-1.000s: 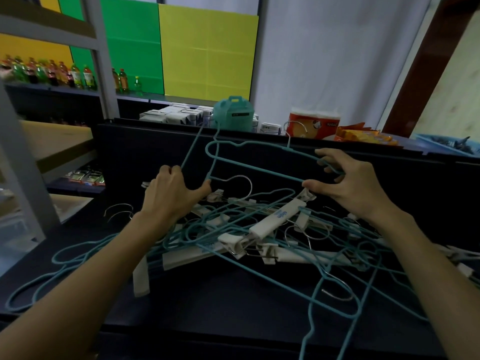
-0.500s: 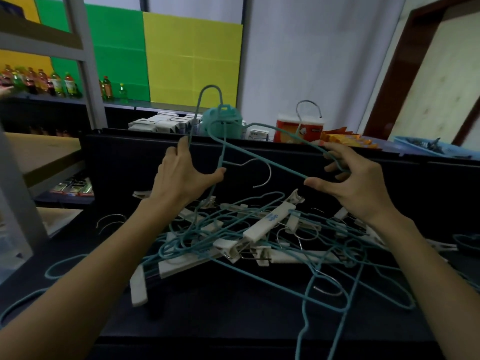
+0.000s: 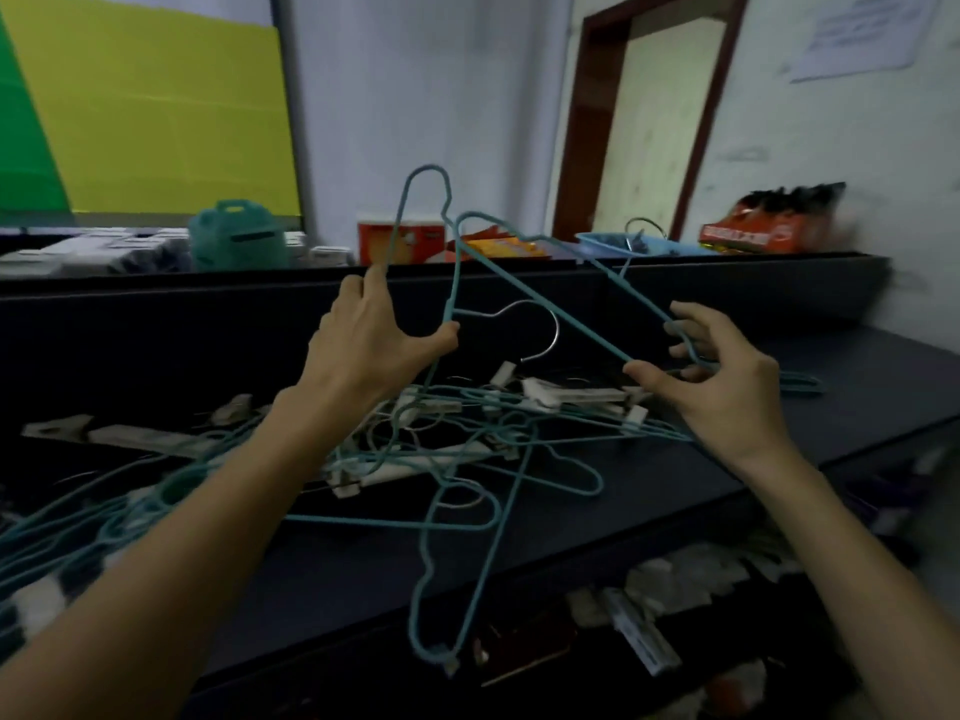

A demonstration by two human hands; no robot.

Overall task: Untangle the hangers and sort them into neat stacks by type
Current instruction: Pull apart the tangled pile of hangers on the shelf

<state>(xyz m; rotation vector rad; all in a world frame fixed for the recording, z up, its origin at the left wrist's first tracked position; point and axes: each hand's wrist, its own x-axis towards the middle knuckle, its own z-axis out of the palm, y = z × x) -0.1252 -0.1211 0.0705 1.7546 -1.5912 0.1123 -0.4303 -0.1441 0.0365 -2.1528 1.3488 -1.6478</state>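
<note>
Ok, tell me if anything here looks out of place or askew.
One teal wire hanger hangs over the front edge of the dark counter, hook end dangling below it. The rest lie in a knotted pile with white clip hangers mixed in. Both the left hand and right hand grip lifted teal hangers.

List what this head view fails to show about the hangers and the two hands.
- Teal hanger held by the left hand and right hand: whether it is free of the pile is unclear; wires overlap.
- Teal hangers at left: blurred, cut off by the edge, count unknown.
- Blue basket: contents too small and blurred.
</note>
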